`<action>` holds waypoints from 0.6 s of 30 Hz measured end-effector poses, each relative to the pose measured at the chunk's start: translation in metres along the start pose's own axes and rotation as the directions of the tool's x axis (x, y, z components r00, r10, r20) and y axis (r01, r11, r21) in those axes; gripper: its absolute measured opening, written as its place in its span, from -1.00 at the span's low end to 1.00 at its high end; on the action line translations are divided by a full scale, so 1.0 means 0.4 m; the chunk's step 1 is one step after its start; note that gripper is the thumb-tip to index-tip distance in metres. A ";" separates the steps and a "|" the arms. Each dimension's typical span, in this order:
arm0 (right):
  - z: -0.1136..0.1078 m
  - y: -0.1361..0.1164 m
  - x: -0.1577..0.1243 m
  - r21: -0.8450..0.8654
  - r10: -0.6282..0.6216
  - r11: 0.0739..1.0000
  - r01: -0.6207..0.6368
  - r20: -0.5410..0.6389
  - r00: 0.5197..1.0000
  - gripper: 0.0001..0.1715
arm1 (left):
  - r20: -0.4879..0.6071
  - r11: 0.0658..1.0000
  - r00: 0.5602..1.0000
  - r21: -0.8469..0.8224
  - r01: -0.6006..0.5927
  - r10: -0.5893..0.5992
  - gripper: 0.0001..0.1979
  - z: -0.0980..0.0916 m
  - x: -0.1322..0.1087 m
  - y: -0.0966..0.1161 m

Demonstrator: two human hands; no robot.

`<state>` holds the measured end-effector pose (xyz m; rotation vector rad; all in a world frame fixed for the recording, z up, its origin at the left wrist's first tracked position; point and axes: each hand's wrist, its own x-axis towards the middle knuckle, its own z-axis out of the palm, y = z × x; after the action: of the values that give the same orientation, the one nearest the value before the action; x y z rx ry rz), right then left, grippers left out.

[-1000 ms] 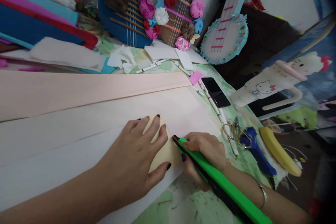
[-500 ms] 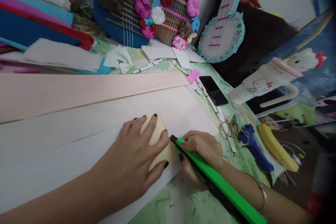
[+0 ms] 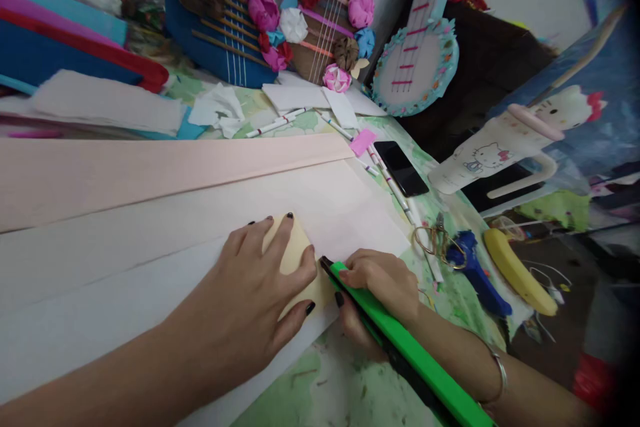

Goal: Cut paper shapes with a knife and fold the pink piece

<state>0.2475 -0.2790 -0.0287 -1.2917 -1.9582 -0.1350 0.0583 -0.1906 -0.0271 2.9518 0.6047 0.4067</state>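
Propped beyond both hands, toy guitar (image 3: 413,73); nearer, patterned tablecloth (image 3: 280,390). Spread wide and resting flat, gripping nothing, with the left hand (image 3: 257,287) over pale yellow card (image 3: 321,293) on white paper (image 3: 75,307). Closed round a green tool (image 3: 415,350) with the right hand (image 3: 384,280), black tip just beside the card's near edge (touching or not, cannot tell). Judging from that, card laid and steadied, work along this edge probably just starting, most seemingly left; showing no clear mark there. Room to slide leftward of the left hand, up to pink paper (image 3: 150,170) beyond; tighter past the right hand, with scissors (image 3: 440,232) near, phone (image 3: 401,169) farther off
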 end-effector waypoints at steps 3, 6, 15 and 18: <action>-0.002 0.002 -0.004 0.025 -0.029 0.999 0.028 0.018 0.999 -0.80 | -0.005 1.000 1.000 0.002 -0.002 0.002 -0.60 0.002 -0.001 0.000; -0.004 0.001 -0.006 0.040 -0.030 0.999 0.029 0.020 0.999 -0.79 | -0.011 1.000 1.000 0.004 0.002 -0.002 -0.61 0.003 -0.001 -0.001; -0.013 -0.003 -0.008 0.057 -0.025 0.998 0.024 0.031 0.999 -0.83 | -0.009 1.000 1.000 0.011 -0.013 0.014 -0.59 0.008 -0.003 -0.007; -0.015 0.001 -0.012 0.068 -0.038 0.997 0.034 0.054 0.998 -0.88 | -0.011 1.000 1.000 0.018 -0.021 0.021 -0.59 0.010 -0.005 -0.006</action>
<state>0.2520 -0.2851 -0.0277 -1.2288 -2.0159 -0.0509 0.0567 -0.1893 -0.0316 2.9777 0.5824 0.4217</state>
